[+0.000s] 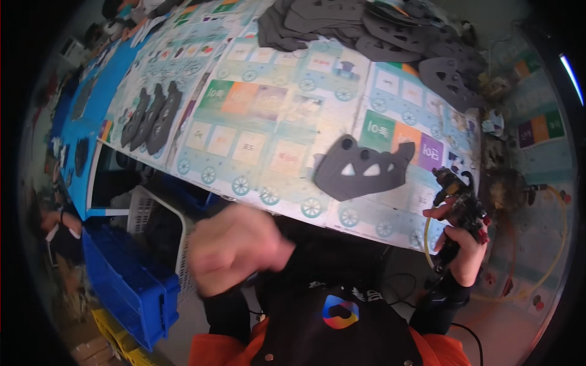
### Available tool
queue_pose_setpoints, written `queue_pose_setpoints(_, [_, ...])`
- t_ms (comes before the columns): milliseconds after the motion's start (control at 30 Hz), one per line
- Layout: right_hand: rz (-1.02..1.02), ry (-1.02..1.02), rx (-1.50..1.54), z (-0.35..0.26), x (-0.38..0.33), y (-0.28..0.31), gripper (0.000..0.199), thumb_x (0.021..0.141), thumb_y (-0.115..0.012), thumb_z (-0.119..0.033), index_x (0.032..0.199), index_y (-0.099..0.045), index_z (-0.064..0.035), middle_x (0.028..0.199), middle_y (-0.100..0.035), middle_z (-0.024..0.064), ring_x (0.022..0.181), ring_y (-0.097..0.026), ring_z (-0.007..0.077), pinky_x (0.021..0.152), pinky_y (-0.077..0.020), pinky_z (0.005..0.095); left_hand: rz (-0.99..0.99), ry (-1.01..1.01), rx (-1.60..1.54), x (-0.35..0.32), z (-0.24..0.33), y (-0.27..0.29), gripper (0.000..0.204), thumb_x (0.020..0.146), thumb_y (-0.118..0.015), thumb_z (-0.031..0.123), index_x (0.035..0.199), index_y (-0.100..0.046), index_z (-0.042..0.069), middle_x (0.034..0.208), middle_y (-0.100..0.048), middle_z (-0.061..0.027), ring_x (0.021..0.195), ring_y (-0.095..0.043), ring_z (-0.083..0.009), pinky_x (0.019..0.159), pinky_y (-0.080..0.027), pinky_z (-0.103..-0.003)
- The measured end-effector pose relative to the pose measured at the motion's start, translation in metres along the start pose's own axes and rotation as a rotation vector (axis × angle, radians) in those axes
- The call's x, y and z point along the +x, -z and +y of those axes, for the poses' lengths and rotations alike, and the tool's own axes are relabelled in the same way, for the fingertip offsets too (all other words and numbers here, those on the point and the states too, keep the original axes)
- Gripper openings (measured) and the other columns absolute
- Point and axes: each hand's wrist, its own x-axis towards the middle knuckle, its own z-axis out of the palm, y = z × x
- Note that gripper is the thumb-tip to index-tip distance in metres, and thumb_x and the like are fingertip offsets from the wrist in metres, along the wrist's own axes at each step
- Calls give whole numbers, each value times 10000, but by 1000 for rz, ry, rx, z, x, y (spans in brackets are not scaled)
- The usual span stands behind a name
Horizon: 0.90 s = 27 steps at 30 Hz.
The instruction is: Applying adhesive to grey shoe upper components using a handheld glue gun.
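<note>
A flat dark grey cut-out piece (pixel 364 178) with pointed holes and small round spots lies on the table right in front of me. My right hand (pixel 464 244), at the table's right front edge, is wrapped round a dark, grimy spray-gun-like tool (pixel 459 204) with a thin yellow hose beside it. The tool's tip points up and away, apart from the grey piece. In front of the table edge, left of centre, my left hand (pixel 235 247) hangs in the air. It is smeared by motion, and its fingers cannot be made out clearly.
Several similar grey pieces (pixel 390 33) are heaped at the table's far side. Three more pieces (pixel 152 119) lie at the left on the printed table covering (pixel 250 131). A blue crate (pixel 131 280) and a white basket (pixel 183 250) stand lower left. People are at the far left.
</note>
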Motion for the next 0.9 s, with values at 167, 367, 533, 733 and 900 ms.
queue_pose_setpoints(167, [-42, 41, -34, 11, 15, 7, 518, 732, -528, -61, 1202, -588, 149, 952, -744, 235, 638, -669, 233, 472, -462, 278, -113, 239, 683, -7, -99, -56, 567, 791, -668, -90, 1330, -700, 86, 1222, -624, -124, 1130, -595, -337, 995, -494, -420])
queue_pose_setpoints(367, [68, 71, -101, 15, 29, 30, 294, 792, -695, 75, 1084, -727, 90, 1045, -748, 185, 882, -709, 262, 728, -570, 334, 47, 39, 628, -14, -137, -76, 205, 844, -674, 155, 1038, -719, 102, 1069, -557, -78, 1090, -558, -300, 922, -486, -404])
queue_pose_setpoints(533, [72, 130, -200, 11, 49, 19, 373, 779, -657, 19, 1143, -673, 100, 1019, -732, 193, 857, -720, 275, 634, -537, 310, 170, 294, 282, -1, -131, -85, 109, 866, -735, 98, 964, -715, 55, 967, -547, -78, 909, -605, -276, 777, -513, -399])
queue_pose_setpoints(733, [6, 93, -124, -25, 40, -12, 478, 763, -612, -48, 1214, -608, 112, 988, -713, 204, 828, -734, 290, 521, -498, 282, 213, 33, 416, -25, -126, -99, 288, 931, -737, 67, 1214, -737, 14, 1178, -679, -93, 1051, -701, -254, 848, -579, -344])
queue_pose_setpoints(900, [74, 189, 5, -66, 55, -24, 560, 750, -556, -92, 1270, -554, 116, 959, -687, 216, 868, -748, 358, 447, -476, 247, 48, -110, 550, -8, -138, -102, 196, 809, -817, 6, 1003, -791, -2, 1024, -724, -93, 910, -694, -271, 735, -576, -384])
